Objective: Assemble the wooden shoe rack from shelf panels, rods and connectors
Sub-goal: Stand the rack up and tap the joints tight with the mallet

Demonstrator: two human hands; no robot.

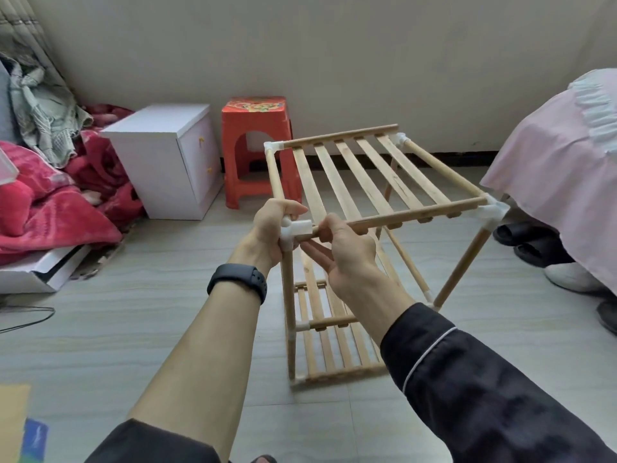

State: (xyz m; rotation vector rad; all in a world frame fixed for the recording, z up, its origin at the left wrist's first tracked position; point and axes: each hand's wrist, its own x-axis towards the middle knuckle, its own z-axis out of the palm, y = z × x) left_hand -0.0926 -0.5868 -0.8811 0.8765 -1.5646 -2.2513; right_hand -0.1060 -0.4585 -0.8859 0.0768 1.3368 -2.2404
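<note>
While shoe rack (367,175) stands upright on floor (167,312) at centre, left hand (270,228), forearm rising from 7 o'clock, wraps white connector (297,228) at rack's near-left top corner, fingers curled round it. Right hand (347,255), arm entering from 5 o'clock, pinches front rod (400,217) of top shelf at connector's 3 o'clock side, lower fingers straight beneath. Red stool (257,152) beyond rack, 11 o'clock.

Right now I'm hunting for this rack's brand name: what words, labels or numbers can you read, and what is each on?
No text is legible in this view.
Red stool: colourful print on its top, too blurred to read.
Blue item at the lower left edge: pale mark, too blurred to read.
Shoe rack, white connector, front rod: no print shows.
</note>
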